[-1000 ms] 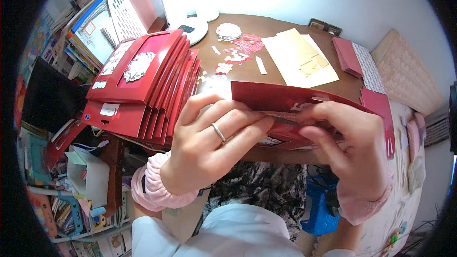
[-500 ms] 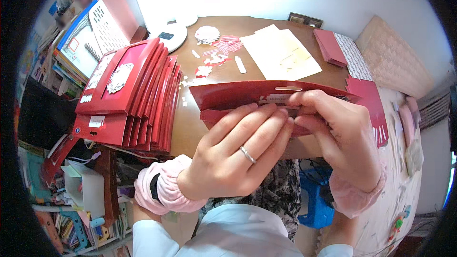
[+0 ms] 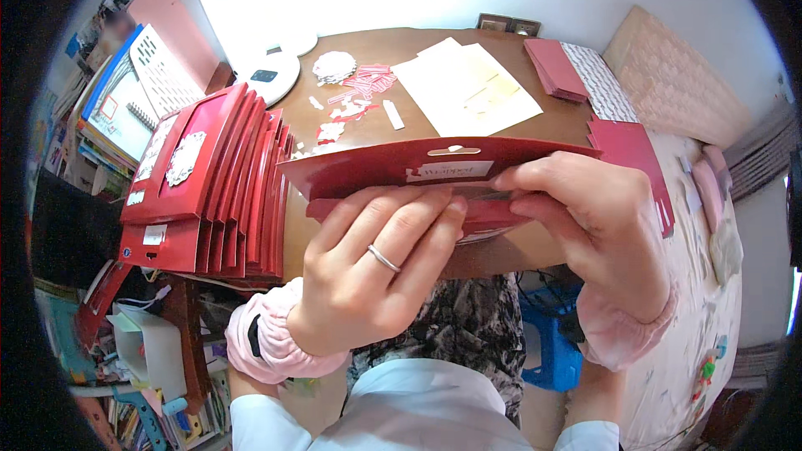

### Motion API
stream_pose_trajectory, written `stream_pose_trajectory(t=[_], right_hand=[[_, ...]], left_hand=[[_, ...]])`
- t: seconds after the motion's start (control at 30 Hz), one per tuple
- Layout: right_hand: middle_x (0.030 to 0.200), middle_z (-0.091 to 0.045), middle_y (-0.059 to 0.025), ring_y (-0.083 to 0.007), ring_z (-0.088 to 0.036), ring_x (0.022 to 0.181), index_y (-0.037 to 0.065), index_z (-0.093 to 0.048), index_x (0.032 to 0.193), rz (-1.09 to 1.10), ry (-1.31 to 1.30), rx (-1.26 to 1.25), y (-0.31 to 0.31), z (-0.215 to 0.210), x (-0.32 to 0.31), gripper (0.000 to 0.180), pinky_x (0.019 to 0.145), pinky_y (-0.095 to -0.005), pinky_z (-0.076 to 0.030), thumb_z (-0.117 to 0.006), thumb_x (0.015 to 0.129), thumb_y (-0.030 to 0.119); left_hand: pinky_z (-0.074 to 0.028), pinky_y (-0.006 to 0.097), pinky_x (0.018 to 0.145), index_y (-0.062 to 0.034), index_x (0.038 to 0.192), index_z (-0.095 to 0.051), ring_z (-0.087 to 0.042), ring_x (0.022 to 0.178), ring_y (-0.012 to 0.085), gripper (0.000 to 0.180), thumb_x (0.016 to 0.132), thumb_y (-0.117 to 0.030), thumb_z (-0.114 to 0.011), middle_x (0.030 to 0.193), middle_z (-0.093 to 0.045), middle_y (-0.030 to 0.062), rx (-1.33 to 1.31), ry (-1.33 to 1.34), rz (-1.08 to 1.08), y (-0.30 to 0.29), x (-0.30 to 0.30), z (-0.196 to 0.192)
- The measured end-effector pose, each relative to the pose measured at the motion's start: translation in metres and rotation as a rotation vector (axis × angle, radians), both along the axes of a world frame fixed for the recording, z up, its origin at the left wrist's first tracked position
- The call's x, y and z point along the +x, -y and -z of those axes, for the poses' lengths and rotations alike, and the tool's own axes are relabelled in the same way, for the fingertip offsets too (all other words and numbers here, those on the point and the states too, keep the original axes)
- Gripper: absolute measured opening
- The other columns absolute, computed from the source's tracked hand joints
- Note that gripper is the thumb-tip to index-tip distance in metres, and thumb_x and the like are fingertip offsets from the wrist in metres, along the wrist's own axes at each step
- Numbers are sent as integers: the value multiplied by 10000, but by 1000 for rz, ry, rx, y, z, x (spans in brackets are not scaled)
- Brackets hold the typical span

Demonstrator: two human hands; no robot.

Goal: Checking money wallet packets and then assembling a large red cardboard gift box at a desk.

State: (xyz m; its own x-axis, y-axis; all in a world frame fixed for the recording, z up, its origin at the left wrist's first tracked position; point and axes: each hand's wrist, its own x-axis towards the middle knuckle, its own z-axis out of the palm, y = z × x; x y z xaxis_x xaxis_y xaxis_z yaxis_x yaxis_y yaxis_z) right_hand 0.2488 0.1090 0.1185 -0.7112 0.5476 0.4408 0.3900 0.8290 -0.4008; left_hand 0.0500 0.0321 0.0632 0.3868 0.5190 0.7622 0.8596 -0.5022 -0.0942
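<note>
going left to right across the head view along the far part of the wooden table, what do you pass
White spiral notebook → fanned stack of red card folders → round white device → heap of red and white paper scraps → cream paper sheets → small pile of dark red cards → quilted beige cushion

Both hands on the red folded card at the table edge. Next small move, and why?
Probably press the lower flap flat with the left hand. Its fingertips lie on the flap of the red card pack, the right hand pinches the same fold from the other side, and the flap looks not yet flush.
</note>
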Motion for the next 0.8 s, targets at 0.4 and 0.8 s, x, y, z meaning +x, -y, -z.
stream_pose_trajectory(t=[0.4, 0.8], right_hand=[[865, -696, -117, -207, -688, 809, -13, -669, 941, 47, -13, -78, -2, -12, 20, 209, 726, -273, -527, -659, 747, -87], [819, -675, -135, -229, -678, 741, -7, -663, 901, 76, -75, 102, -4, 7, 16, 198, 641, -287, -535, -667, 710, -61]], left_hand=[[-519, 344, 740, 22, 943, -669, -646, 823, 215, 274, 691, -78, -704, 959, -651, 95, -54, 29, -17, 5, 2, -6], [-513, 348, 758, 16, 946, -672, -649, 850, 221, 286, 687, -87, -733, 977, -655, 96, -85, 19, -64, 8, 6, -9]])
